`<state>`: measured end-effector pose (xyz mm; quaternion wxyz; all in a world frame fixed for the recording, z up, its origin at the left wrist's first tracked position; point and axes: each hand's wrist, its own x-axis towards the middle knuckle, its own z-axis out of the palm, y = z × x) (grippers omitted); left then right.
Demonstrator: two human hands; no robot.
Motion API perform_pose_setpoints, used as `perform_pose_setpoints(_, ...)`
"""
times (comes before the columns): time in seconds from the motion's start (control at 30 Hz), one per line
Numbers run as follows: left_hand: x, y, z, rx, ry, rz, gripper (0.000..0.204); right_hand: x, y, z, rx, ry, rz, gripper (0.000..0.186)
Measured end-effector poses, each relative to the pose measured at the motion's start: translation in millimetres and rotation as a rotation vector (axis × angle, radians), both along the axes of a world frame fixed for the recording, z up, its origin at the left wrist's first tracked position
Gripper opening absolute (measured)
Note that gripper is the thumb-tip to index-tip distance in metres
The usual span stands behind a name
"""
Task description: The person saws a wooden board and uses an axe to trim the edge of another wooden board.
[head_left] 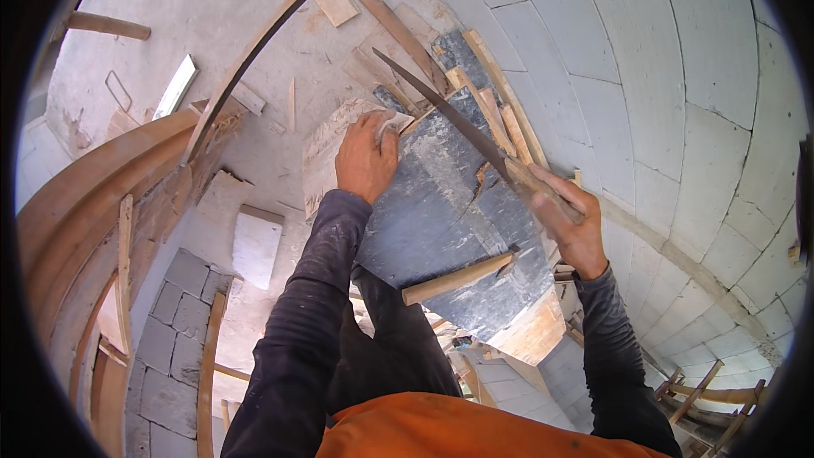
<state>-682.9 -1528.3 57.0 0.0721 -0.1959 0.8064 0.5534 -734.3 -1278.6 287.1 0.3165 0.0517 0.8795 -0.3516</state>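
Observation:
My right hand [568, 219] is wrapped round the wooden handle of a hand saw [454, 117]. The saw's long dark blade slants up and left over the far part of a black-faced plywood panel [424, 220]. At the panel's far left, my left hand [367, 155] has its fingers curled over the end of a pale, rough board [326, 136]; the fingertips are partly hidden. Across the near part of the panel lies a short wooden batten [458, 277]. Whether the saw teeth touch any wood I cannot tell.
A grey block wall [636, 51] rises on the right, with wood strips [509, 110] along its foot. To the left stand curved timber pieces [110, 161] and a block wall [182, 322]. Offcuts, among them a white-faced piece [257, 246], lie on the dusty floor [229, 25].

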Motion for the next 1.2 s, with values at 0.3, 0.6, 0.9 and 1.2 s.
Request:
perform_pose_setpoints(0.3,-27,31,-4,-0.182,-0.06,-0.254,0.037,-14,-11,4,-0.001,-0.054,-0.031,0.042)
perform_pose_setpoints(0.6,-21,43,-3,-0.313,0.03,-0.21,0.034,3,-13,3,-0.014,-0.03,-0.073,0.047)
perform_pose_setpoints(0.9,-15,38,3,-0.353,-0.003,-0.242,0.04,12,6,-23,-0.106,0.045,-0.05,0.051)
perform_pose_setpoints(1.2,-16,40,5,-0.324,-0.008,-0.253,0.04,41,3,-31,-0.097,0.156,0.014,0.055)
